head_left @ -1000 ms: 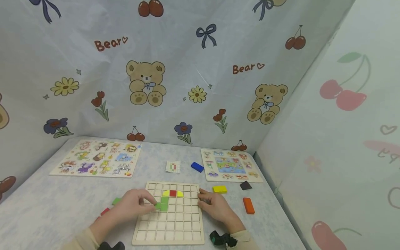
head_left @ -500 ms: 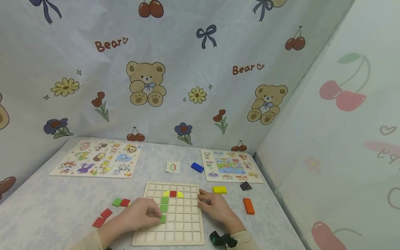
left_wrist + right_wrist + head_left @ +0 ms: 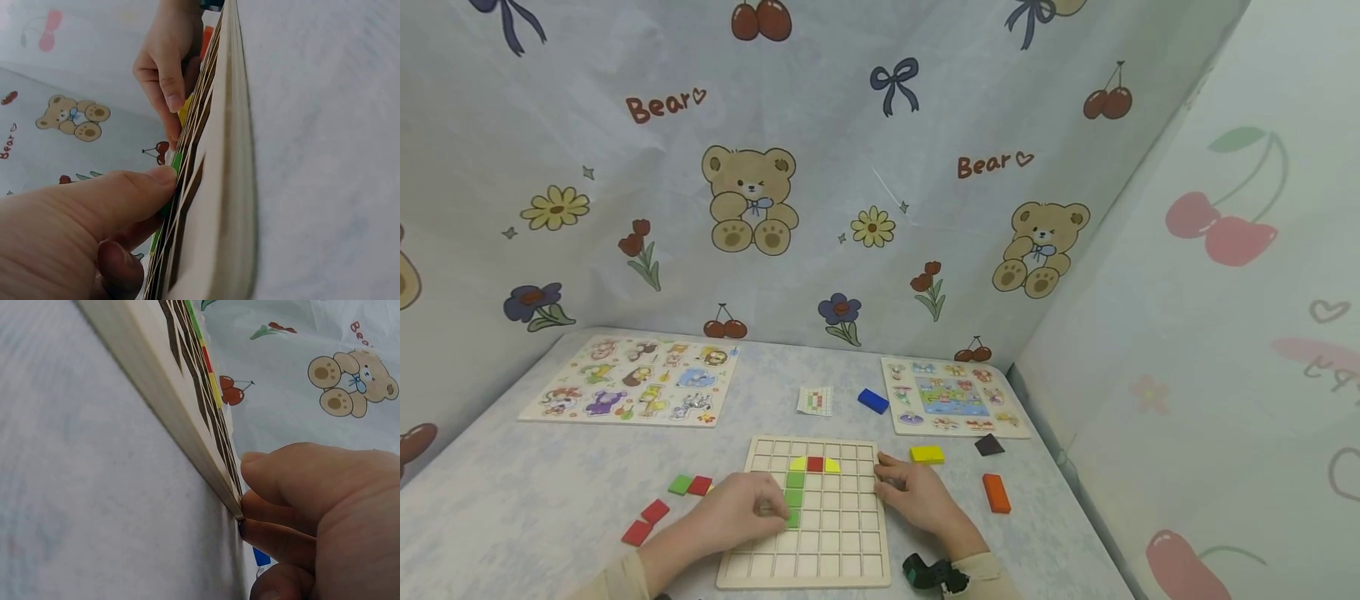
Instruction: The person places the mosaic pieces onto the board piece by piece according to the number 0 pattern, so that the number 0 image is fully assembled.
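Observation:
A pale wooden grid board (image 3: 846, 543) lies on the table in front of me. In its upper cells, a red square tile (image 3: 816, 464) sits between two yellow rounded tiles. Two green square tiles run down below the left yellow one. My left hand (image 3: 741, 510) pinches a third green square tile (image 3: 793, 520) between thumb and fingers, right at the cell under them; the left wrist view shows the thumb (image 3: 164, 175) on its edge. My right hand (image 3: 919, 498) grips the board's right edge, thumb on the upper side and fingers against the rim (image 3: 239, 512).
Left of the board lie a green tile (image 3: 681, 484) and several red tiles (image 3: 656, 511). To the right are a yellow block (image 3: 927, 455), a dark piece (image 3: 990, 445) and an orange block (image 3: 997, 493). Behind stand a pattern card (image 3: 816, 401), a blue block (image 3: 873, 401) and two picture puzzles (image 3: 718, 392).
The left hand has moved toward me with its green tile, from beside the second green tile to the cell below it. The right hand has stayed at the board's edge.

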Tool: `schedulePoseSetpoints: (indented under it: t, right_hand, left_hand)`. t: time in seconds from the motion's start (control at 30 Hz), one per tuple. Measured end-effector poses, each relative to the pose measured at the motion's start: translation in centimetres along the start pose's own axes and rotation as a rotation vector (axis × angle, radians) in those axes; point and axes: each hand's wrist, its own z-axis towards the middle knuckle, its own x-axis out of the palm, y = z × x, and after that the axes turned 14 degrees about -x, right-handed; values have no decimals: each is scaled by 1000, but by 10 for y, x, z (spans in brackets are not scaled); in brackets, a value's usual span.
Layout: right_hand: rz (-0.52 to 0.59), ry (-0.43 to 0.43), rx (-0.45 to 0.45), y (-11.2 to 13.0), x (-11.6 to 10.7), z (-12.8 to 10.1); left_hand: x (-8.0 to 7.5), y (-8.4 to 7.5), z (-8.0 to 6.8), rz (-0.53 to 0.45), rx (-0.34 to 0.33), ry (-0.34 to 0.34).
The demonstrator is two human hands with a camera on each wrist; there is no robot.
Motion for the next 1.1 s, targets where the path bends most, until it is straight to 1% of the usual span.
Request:
schedulePoseSetpoints:
  t: [0.3, 0.43, 0.47, 0.53, 0.6, 0.63, 0.7, 0.73, 0.8, 0.87, 0.93, 0.97, 1.03, 1.1]
  right_hand:
    - [7, 2, -4, 0, 2, 1]
    - [17, 2, 12, 1, 3, 2]
    - [16, 4, 9, 1, 3, 2]
    - [21, 9, 23, 1, 3, 3]
    - [23, 14, 26, 1, 4, 3]
    - [25, 14, 26, 1, 4, 3]
    - [30, 12, 27, 2, 4, 3]
    - [31, 12, 24, 3, 3, 3]
    - [27, 11, 12, 3, 3, 3]
    - [25, 12, 5, 4, 1, 2]
    - [20, 16, 4, 5, 0, 2]
    - [16, 17, 5, 5, -1, 1]
    - [13, 16, 12, 6, -2, 1]
    - [6, 19, 11, 6, -2, 1]
  left_hand:
    - [1, 3, 1, -4, 13, -1]
    - [1, 4, 1, 2, 23, 3]
    - [0, 4, 1, 0, 15, 4]
    - [-4, 2, -1, -24, -23, -2]
    - [-14, -4, -4, -53, -86, -34]
    - [-21, -8, -6, -76, -125, -63]
    - [-40, -16, -11, -121, -203, -141]
    - [-50, -19, -14, -136, -231, -184]
    - [-69, -23, -21, -146, -285, -263]
    - [-85, -24, -26, -131, -324, -309]
    - [-94, -21, -29, -92, -350, -313]
    - [-96, -18, -30, -65, -365, -303]
    - [-96, -11, -29, -7, -387, -267]
    - [-91, -1, -28, 53, -403, -227]
